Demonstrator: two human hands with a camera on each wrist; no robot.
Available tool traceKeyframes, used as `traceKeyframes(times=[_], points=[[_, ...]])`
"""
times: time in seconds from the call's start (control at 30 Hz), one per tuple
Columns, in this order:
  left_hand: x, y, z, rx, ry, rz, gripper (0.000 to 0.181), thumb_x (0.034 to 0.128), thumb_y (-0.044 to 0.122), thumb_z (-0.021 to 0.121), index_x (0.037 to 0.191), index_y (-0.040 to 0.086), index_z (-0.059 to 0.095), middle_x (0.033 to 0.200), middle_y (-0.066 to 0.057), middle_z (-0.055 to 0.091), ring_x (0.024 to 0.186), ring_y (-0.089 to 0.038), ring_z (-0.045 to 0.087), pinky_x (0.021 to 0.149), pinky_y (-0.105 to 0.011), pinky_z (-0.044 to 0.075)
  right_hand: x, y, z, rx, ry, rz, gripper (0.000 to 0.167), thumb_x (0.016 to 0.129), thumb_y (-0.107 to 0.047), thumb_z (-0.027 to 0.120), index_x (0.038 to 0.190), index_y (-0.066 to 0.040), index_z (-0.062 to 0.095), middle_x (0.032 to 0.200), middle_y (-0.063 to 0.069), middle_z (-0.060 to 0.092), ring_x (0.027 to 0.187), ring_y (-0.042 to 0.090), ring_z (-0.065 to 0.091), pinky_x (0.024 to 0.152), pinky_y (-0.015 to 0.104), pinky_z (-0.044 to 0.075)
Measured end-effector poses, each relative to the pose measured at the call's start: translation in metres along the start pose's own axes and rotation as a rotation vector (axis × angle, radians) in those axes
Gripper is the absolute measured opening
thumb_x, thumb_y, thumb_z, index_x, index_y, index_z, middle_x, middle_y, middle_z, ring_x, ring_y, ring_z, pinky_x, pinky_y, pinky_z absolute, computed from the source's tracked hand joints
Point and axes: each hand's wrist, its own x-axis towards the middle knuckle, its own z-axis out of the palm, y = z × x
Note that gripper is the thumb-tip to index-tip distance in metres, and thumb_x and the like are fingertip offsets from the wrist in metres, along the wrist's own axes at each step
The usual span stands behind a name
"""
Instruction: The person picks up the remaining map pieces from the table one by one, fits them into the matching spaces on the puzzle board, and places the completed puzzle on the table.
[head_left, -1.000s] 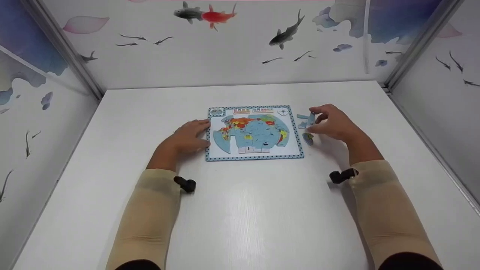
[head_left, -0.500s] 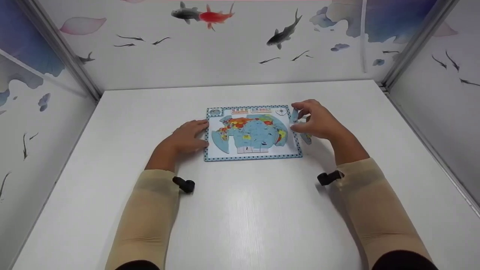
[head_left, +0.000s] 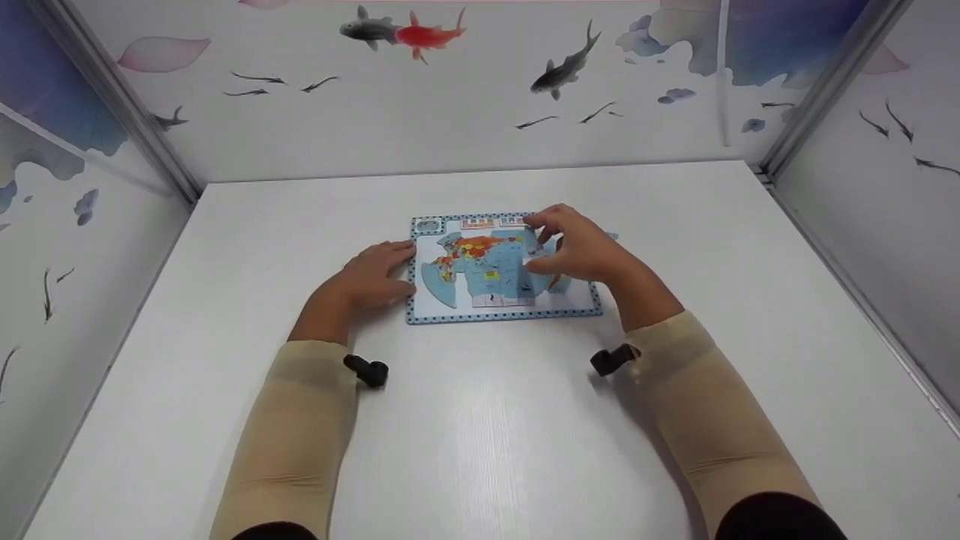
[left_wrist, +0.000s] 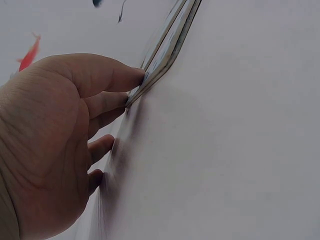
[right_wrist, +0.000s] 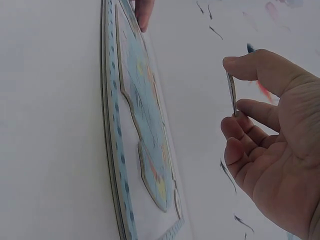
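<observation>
In the head view a world-map jigsaw board [head_left: 504, 318] with a blue dotted border lies flat, most of its map pieces set in. A white gap shows low on the left of the map. My left hand [head_left: 373, 276] rests at the board's left edge; in the left wrist view its thumb and fingertips touch the rim, fingers fairly straight. Above the right half of the board is my right hand [head_left: 581, 244]. It pinches a thin puzzle piece [right_wrist: 232, 95] between thumb and fingers, seen edge-on and clear of the board in the right wrist view.
A bit of a loose blue piece [head_left: 613, 235] shows beyond the board's right edge, mostly behind the right hand. The white table [head_left: 465, 420] is bounded by panels printed with fish, at the back and both sides.
My right hand has picked up a piece from the loose ones right of the board and moved left with it, over the map. The left hand has stayed at the board's edge.
</observation>
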Motion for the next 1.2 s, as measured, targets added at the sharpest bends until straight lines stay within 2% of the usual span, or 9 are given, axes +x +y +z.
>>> traceKeyframes(times=[0.13,0.33,0.6,0.83,1.0,1.2], points=[[-0.001,0.001,0.000,0.005,0.004,0.003,0.081,0.0980,0.043,0.065,0.170,0.035,0.029,0.180,0.011,0.021,0.171,-0.027,0.009,0.137,-0.062,0.013,0.006,-0.014,0.013,0.002,-0.033,-0.048,0.075,0.086,-0.027,0.089,0.154,-0.026,0.058,0.145,-0.001,0.055,0.127,0.026,0.062,0.106,0.044,0.061],[-0.002,0.002,-0.001,0.003,0.001,0.004,0.081,0.0985,0.044,0.064,0.170,0.035,0.029,0.181,0.010,0.021,0.171,-0.027,0.009,0.137,-0.062,0.013,0.009,-0.032,0.027,0.009,-0.063,-0.077,0.072,0.087,-0.030,0.089,0.153,-0.029,0.060,0.143,-0.004,0.055,0.126,0.019,0.060,0.106,0.040,0.061],[0.001,-0.001,0.000,0.005,0.006,0.005,0.081,0.0983,0.043,0.065,0.170,0.035,0.029,0.181,0.010,0.020,0.171,-0.028,0.009,0.136,-0.063,0.014,0.013,-0.048,0.041,0.020,-0.073,-0.133,0.072,0.086,-0.032,0.089,0.152,-0.032,0.061,0.140,-0.003,0.058,0.130,0.026,0.061,0.109,0.042,0.058],[0.002,0.000,0.001,-0.001,0.000,-0.006,0.081,0.0980,0.044,0.066,0.170,0.037,0.029,0.181,0.012,0.020,0.171,-0.027,0.008,0.137,-0.062,0.013,0.015,-0.047,0.056,-0.025,-0.119,-0.072,0.074,0.086,-0.036,0.088,0.154,-0.032,0.060,0.143,-0.005,0.058,0.127,0.022,0.060,0.105,0.043,0.056],[0.001,-0.001,0.000,-0.002,0.009,0.020,0.080,0.0981,0.044,0.064,0.170,0.035,0.029,0.180,0.012,0.021,0.171,-0.028,0.009,0.137,-0.061,0.014,0.018,-0.045,0.068,-0.051,-0.148,-0.033,0.075,0.085,-0.038,0.089,0.154,-0.034,0.059,0.144,-0.005,0.059,0.121,0.019,0.059,0.101,0.040,0.057],[0.002,-0.003,0.000,0.013,0.008,0.037,0.080,0.0984,0.043,0.063,0.170,0.033,0.030,0.181,0.009,0.022,0.171,-0.029,0.011,0.137,-0.061,0.013,0.021,-0.042,0.083,-0.122,-0.175,-0.048,0.074,0.084,-0.045,0.090,0.151,-0.030,0.062,0.144,-0.007,0.057,0.115,0.017,0.060,0.100,0.036,0.055]])
